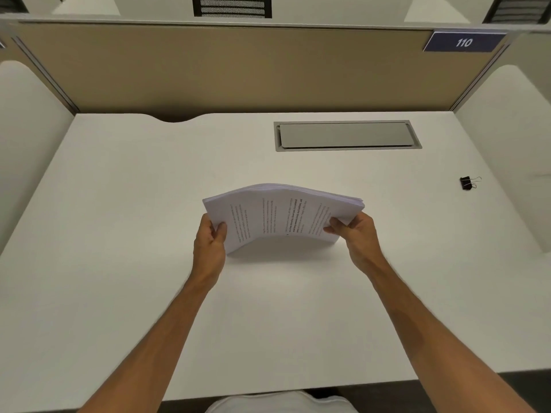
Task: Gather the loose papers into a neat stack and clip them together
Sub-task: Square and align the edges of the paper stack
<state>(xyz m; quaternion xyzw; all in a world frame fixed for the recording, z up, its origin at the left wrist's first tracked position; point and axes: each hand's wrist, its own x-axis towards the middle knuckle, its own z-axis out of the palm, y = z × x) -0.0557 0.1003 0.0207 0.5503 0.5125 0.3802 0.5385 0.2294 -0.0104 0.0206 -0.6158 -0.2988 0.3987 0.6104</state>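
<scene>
A stack of printed white papers is held above the middle of the white desk, bowed upward in the middle. My left hand grips its left edge, thumb on top. My right hand grips its right edge the same way. The sheets look roughly aligned, with edges fanned slightly at the right. A black binder clip with silver handles lies on the desk far to the right, well apart from both hands.
A grey cable hatch is set into the desk at the back right. Tan and white partition walls enclose the desk on three sides. A blue sign reading 110 sits at the top right.
</scene>
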